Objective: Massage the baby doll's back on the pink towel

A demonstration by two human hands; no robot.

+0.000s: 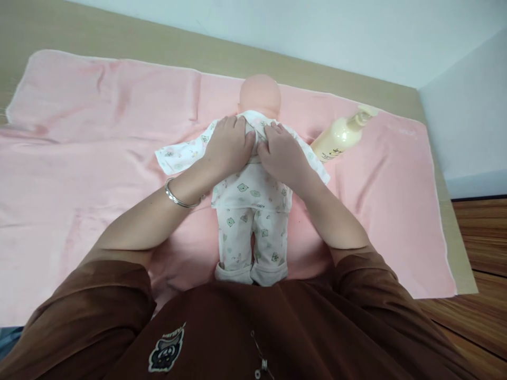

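A baby doll (260,95) lies stretched out with its smooth, bald head away from me and no face showing. It wears a white long-sleeved top (249,187) with small green and pink prints, and matching trousers (235,240) with turned-up cuffs. On the left side of its upper body, my left hand (229,145) has its fingers curled over the top near the shoulder. My right hand (283,153) does the same on the other side. Both thumbs point inward near the neckline, where the cloth is bunched. My fingertips are partly hidden in the fabric.
A pink mat (150,111) with some creases lies under the doll on a pale wooden table (138,39). To the right of the doll, a cream pump bottle (340,134) lies on its side, close to the sleeve. White walls stand behind; wooden flooring (483,237) shows at right.
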